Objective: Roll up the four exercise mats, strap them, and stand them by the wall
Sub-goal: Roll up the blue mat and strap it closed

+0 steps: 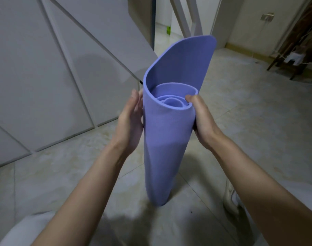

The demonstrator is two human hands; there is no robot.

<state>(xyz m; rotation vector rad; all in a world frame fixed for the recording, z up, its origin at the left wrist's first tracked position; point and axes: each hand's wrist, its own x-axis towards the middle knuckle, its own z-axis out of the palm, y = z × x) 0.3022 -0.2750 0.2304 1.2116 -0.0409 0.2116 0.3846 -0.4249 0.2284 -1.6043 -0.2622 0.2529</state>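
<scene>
- Right now the right hand [202,119] has its grip clamped on the mat [167,139], thumb hooked over the roll's top edge.
- Left hand [130,119] presses flat, fingers straight, against the roll's left side.
- Mat stands upright on the floor [80,166], loosely coiled, its outer flap standing free on the far side.
- Wall [45,68] is left; a shoe [231,197] near right.

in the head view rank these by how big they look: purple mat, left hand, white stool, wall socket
1. purple mat
2. left hand, close to the camera
3. white stool, far off, so looks small
4. wall socket
</scene>
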